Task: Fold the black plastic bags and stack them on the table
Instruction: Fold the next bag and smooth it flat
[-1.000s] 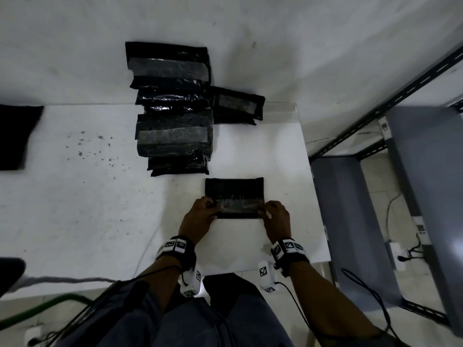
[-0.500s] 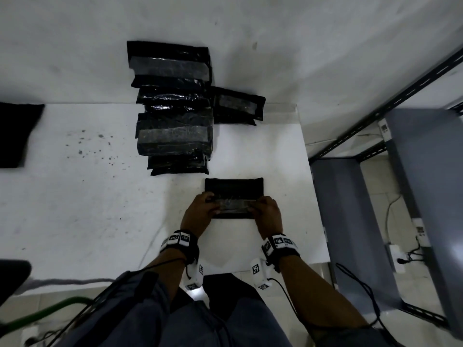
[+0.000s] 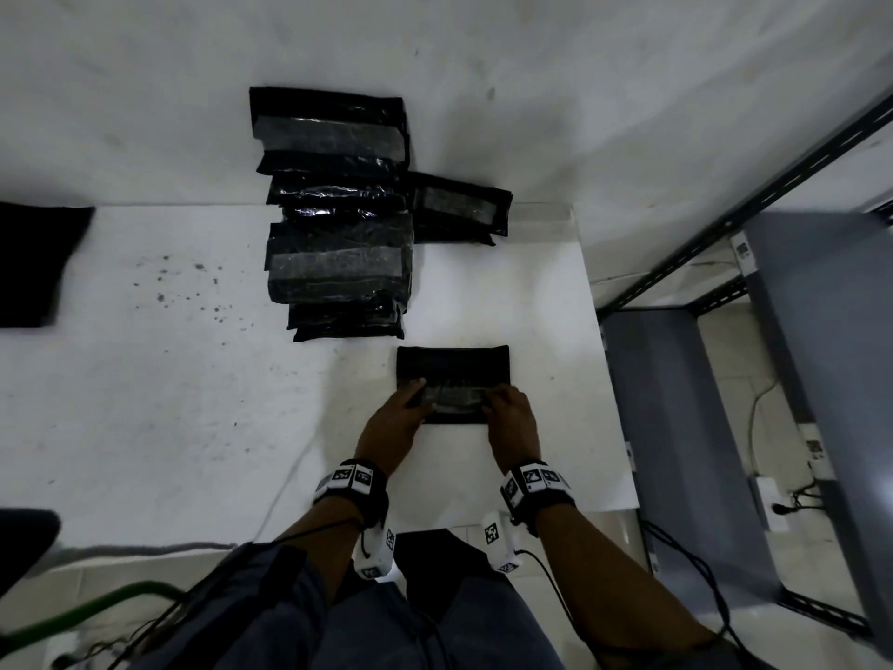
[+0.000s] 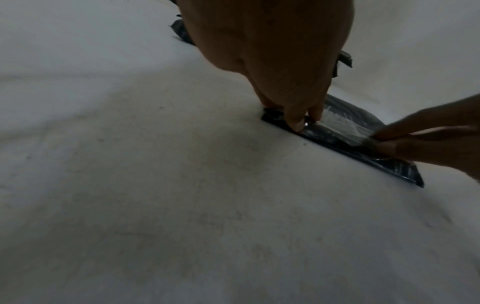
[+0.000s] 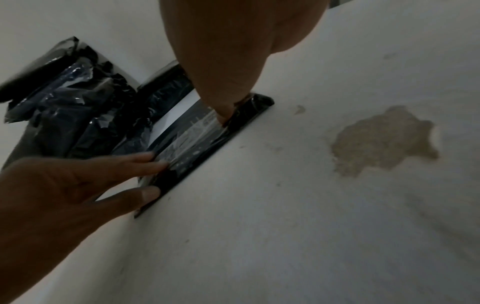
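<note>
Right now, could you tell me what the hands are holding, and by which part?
Both press the folded black bag on the table: left hand at its left end, right hand at its right end.

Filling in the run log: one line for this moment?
step: folding | left hand, right hand: pressing black bag on table | stack: behind

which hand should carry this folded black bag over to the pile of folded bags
Left, probably: the left hand presses the folded black plastic bag on the side nearer the pile of folded black bags.
</note>
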